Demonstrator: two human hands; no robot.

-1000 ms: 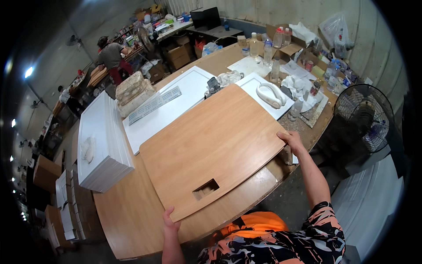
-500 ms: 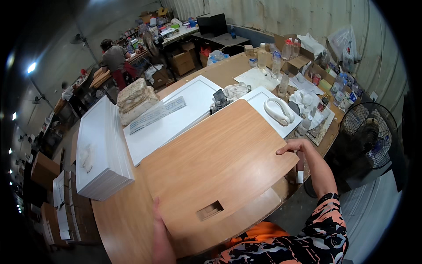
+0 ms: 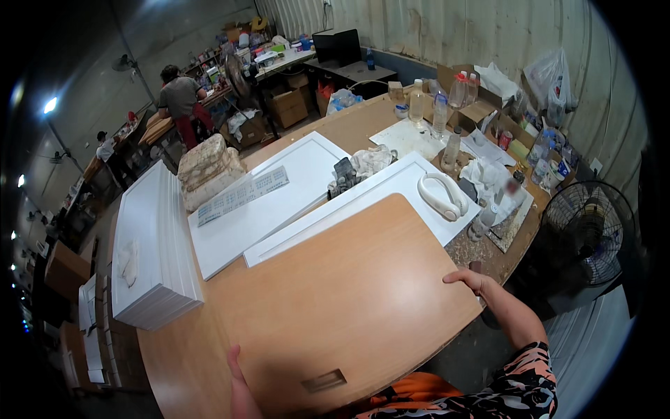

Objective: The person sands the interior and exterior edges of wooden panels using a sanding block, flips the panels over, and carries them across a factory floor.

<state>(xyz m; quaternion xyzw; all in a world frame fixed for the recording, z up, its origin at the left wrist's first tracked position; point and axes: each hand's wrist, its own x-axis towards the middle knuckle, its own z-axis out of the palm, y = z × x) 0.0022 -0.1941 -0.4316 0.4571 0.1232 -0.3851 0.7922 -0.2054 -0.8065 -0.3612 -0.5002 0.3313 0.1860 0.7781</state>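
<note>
A large wood-grain board (image 3: pixel 356 286) with rounded corners and a small rectangular cutout (image 3: pixel 324 380) near its front edge lies before me. My right hand (image 3: pixel 469 281) grips its right edge, thumb on top and the other fingers hidden underneath. At the board's left side is my left hand (image 3: pixel 236 366), its thumb raised along the edge and its fingers out of sight. Just beyond the board rests a white framed panel (image 3: pixel 307 234), with a white neck-band device (image 3: pixel 443 197) on its right end.
White panels (image 3: pixel 157 251) are stacked at the left. Folded stained cloths (image 3: pixel 207 167) and a printed strip (image 3: pixel 244 195) lie farther back. Bottles (image 3: pixel 440 112), rags and boxes crowd the right rear. A black fan (image 3: pixel 590 234) stands off the table's right side. Another person (image 3: pixel 180 101) works in the background.
The board has come nearer to me and lower, with both hands moving along with it. More of the white panel behind it now shows.
</note>
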